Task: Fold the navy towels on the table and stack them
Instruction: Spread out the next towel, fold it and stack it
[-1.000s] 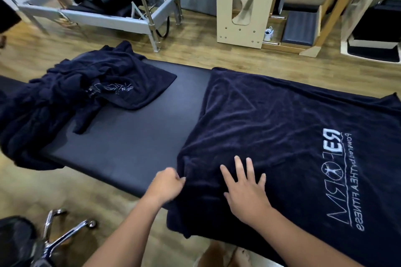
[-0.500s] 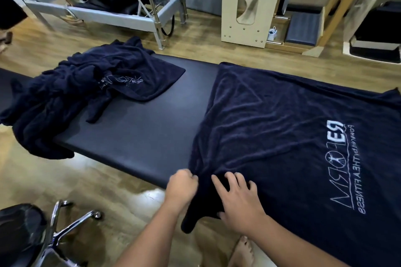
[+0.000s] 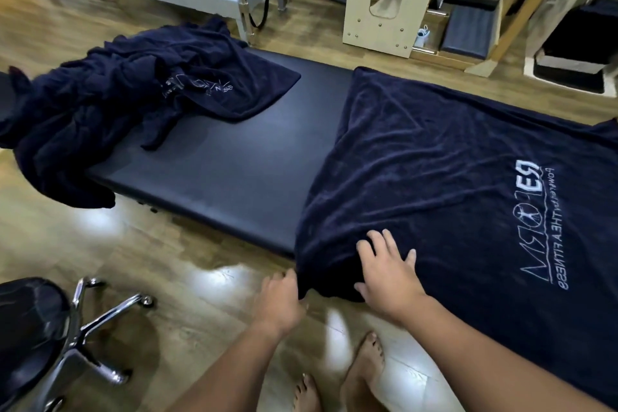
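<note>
I have one navy towel (image 3: pixel 451 184) spread logo-up over the right half of the black worktop (image 3: pixel 234 170), its near-left corner hanging off the front edge at lower centre. My left hand (image 3: pixel 281 298) pinches that corner, fingers curled round the cloth; my right hand (image 3: pixel 388 274) lies flat on the towel beside it, fingers straight and grasping nothing. To fold well, I judge the corner should be lifted cleanly and carried to its opposite edge, the flat hand smoothing wrinkles. The unfolded heap (image 3: pixel 110 104) waits upper left.
</note>
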Action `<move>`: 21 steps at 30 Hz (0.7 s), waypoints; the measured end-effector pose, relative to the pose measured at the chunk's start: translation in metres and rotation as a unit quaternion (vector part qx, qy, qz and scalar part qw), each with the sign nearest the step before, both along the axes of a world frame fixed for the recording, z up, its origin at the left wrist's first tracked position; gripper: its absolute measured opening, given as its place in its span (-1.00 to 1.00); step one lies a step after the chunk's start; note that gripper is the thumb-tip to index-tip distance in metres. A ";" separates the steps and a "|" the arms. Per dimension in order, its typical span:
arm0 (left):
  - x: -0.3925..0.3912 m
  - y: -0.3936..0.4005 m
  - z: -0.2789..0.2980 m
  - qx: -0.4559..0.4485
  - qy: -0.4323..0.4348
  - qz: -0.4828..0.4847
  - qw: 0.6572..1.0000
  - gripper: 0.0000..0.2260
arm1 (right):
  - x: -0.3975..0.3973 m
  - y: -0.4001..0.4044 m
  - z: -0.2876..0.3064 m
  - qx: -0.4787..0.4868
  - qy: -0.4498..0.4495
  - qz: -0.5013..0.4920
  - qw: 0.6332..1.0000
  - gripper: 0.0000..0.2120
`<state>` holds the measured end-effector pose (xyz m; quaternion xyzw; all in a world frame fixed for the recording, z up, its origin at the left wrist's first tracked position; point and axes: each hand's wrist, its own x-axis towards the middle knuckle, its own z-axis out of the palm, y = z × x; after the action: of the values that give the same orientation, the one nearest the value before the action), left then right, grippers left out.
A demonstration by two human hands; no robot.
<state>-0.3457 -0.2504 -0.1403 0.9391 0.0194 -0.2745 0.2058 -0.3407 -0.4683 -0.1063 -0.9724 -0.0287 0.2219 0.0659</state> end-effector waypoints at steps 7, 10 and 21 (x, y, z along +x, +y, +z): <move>-0.014 0.004 -0.003 -0.197 -0.077 -0.041 0.976 -0.47 | 0.000 0.011 0.004 0.000 0.020 -0.021 1.000 -0.32; -0.015 0.014 -0.010 -0.181 -0.126 -0.083 0.972 -0.62 | 0.001 0.014 0.004 -0.003 0.023 -0.030 0.999 -0.34; -0.005 -0.009 -0.006 -0.083 -0.100 -0.057 0.990 -0.65 | 0.003 0.021 0.004 0.004 0.031 -0.051 0.998 -0.28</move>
<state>-0.3503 -0.2592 -0.1463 0.9411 -0.0773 -0.1910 0.2682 -0.3374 -0.4470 -0.1027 -0.9651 0.0222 0.2477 0.0815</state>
